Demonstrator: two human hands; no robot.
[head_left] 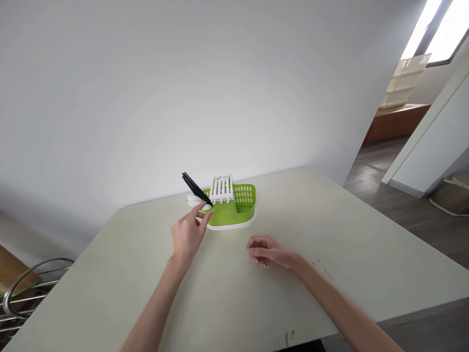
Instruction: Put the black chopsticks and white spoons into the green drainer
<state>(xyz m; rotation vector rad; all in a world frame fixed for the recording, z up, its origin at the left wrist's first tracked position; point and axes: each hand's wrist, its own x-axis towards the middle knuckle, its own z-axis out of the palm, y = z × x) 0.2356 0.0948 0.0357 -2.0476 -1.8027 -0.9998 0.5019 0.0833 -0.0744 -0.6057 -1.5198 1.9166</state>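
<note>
A green plastic cutlery drainer [238,210] on a white base stands at the far middle of the pale table [366,254], with a white slotted insert [222,188] in its top. My left hand [187,233] is raised at the drainer's left side, fingers pinched on black chopsticks [196,189] that slant up and left. White spoon-like pieces [194,200] lie right by my fingertips. My right hand [270,252] rests on the table in front of the drainer, fingers loosely curled, holding nothing.
A white wall runs behind the table. A metal chair frame [25,288] stands at the lower left. To the right, a doorway opens onto dark floor with a wooden bench [395,122] and a white basket [405,80].
</note>
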